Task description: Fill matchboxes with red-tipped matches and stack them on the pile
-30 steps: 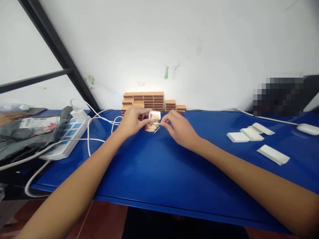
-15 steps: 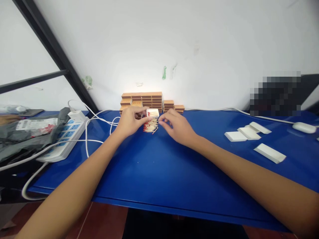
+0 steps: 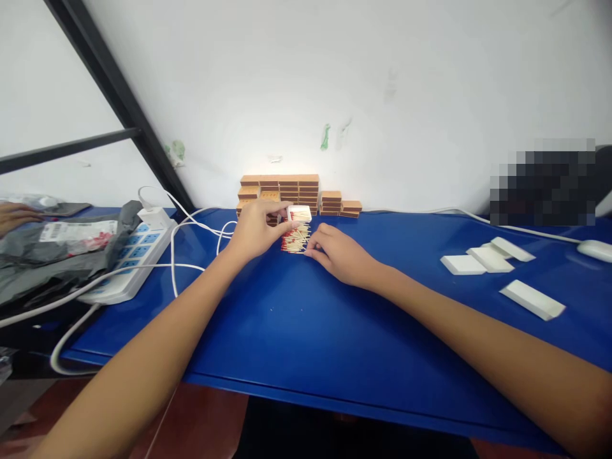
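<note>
My left hand (image 3: 261, 231) grips a small white matchbox tray (image 3: 306, 215) between thumb and fingers. Red-tipped matches (image 3: 300, 216) lie inside the tray. Just below it on the blue table is a heap of loose matchsticks (image 3: 295, 240), most with their red heads toward the left. My right hand (image 3: 337, 255) is closed in a pinch at the heap's lower right edge. Its fingertips are on the plain end of a matchstick, partly hidden by the fingers.
Brown matchboxes (image 3: 299, 190) are stacked against the wall behind my hands. White empty-looking trays (image 3: 492, 259) lie at right on the blue table (image 3: 306, 357). At left are a power strip (image 3: 138, 255), white cables, a grey plastic bag (image 3: 86, 252) and another person's hand (image 3: 16, 217).
My right hand has moved down from beside the tray to the lower right of the heap. The left hand keeps hold of the tray. The view has shifted slightly left.
</note>
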The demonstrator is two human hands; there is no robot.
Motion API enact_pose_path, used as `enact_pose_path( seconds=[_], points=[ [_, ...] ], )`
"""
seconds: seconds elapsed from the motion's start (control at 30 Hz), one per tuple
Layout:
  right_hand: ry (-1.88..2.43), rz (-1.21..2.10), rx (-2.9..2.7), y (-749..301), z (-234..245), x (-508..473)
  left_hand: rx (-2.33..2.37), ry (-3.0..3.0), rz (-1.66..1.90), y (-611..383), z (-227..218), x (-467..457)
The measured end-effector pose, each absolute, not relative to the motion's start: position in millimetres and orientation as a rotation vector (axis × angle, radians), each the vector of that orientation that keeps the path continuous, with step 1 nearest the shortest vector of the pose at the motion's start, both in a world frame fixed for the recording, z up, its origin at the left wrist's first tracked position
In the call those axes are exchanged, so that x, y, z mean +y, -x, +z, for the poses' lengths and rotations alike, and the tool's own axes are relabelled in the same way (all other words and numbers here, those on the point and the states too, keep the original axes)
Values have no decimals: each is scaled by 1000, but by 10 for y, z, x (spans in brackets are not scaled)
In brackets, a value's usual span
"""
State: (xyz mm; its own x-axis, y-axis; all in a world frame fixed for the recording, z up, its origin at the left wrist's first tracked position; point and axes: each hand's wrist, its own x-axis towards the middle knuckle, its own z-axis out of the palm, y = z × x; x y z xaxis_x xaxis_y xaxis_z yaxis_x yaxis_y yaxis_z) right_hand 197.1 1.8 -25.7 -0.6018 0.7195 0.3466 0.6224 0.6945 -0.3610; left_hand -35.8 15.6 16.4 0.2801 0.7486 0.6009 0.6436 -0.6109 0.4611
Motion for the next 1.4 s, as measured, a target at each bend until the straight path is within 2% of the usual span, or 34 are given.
enact_pose_path(
  seconds=[0.43, 0.6, 0.83, 1.03, 1.4],
  points=[
    [1099, 278, -2389, -1828, -283, -67, 1302, -2425, 1257, 365, 167, 150],
    [1050, 317, -2411, -1904, -216, -65, 1287, -2489, 1154, 390, 174, 165],
    [1077, 203, -2082, -2054, -103, 4, 1151, -2493, 1009, 329, 163, 128],
    [1038, 178, -2037, -2083, -147, 46, 1105, -2380, 1045, 282, 102, 121],
    [1417, 173, -2115, -1890, -286, 73, 1282, -2315, 1216, 359, 141, 172]
  ],
)
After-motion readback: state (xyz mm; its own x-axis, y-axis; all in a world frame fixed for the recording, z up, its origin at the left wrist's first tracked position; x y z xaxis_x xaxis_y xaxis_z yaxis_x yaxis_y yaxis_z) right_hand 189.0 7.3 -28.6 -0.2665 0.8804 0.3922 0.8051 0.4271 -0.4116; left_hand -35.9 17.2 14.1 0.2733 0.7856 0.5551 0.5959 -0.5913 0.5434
